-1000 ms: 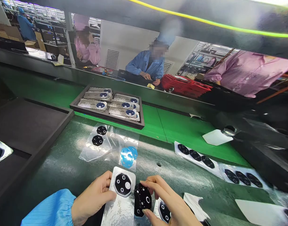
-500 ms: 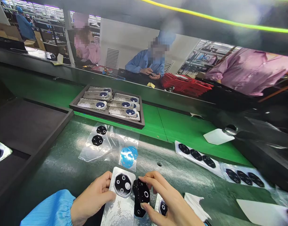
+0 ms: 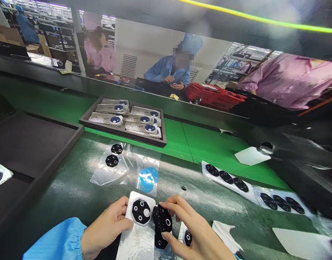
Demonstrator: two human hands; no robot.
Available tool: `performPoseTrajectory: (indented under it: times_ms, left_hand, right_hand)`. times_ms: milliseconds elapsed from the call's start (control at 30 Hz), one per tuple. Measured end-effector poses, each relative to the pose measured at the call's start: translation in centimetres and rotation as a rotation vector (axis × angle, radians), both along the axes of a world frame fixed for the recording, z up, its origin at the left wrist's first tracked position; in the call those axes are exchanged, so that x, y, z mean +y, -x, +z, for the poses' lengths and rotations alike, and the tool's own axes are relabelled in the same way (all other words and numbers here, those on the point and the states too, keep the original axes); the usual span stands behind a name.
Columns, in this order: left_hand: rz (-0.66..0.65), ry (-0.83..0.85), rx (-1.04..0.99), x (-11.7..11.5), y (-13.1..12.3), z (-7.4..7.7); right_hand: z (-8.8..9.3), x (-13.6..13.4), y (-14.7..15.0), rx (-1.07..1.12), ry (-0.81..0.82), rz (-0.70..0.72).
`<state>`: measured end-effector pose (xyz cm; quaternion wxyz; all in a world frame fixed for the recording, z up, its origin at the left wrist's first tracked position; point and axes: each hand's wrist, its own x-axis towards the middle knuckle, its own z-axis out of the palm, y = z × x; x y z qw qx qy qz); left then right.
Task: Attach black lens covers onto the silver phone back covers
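My left hand [image 3: 108, 224] grips the left edge of a silvery phone back cover [image 3: 138, 238], thumb on its face. Near the cover's top is a dark octagonal camera area [image 3: 141, 212] with white-ringed holes. Between thumb and fingers of my right hand [image 3: 194, 229] is a black octagonal camera lens plate [image 3: 165, 219], tilted beside the cover's right edge. Another black plate [image 3: 159, 240] lies below it, partly hidden. Under my right hand a second phone cover [image 3: 186, 235] shows only in part.
Ahead, a dark tray [image 3: 124, 134] holds several phone covers. Plastic film [image 3: 100, 177] carries black plates and blue octagonal films [image 3: 149, 180]. Strips with black plates [image 3: 225, 177], a white bottle [image 3: 251, 156] and a white cloth [image 3: 224, 234] lie to the right. Another tray [image 3: 60, 160] stands left. People work beyond the bench.
Both hands keep nearly the same place and grip. The shine on the held cover has shifted, and its printed characters no longer show clearly.
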<state>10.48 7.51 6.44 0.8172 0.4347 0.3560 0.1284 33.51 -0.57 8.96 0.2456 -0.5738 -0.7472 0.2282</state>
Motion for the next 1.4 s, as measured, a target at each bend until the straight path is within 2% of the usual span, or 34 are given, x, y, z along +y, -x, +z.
performPoseTrajectory:
  times_ms: [233, 600, 1167, 1400]
  left_hand:
    - [0.007, 0.029, -0.023, -0.2, 0.0, -0.1]
    - [0.001, -0.034, -0.053, -0.7, -0.1, -1.1]
    - [0.024, -0.041, -0.091, -0.9, 0.2, -2.1]
    - [-0.003, -0.027, -0.084, -0.8, 0.2, -1.5]
  right_hand:
    - [0.3, 0.7, 0.6, 0.010, 0.038, -0.007]
    - [-0.9, 2.2, 3.3, -0.007, 0.100, 0.055]
    - [-1.6, 2.0, 3.2, -0.043, 0.061, 0.105]
    - [-1.6, 1.9, 3.3, -0.042, 0.051, 0.113]
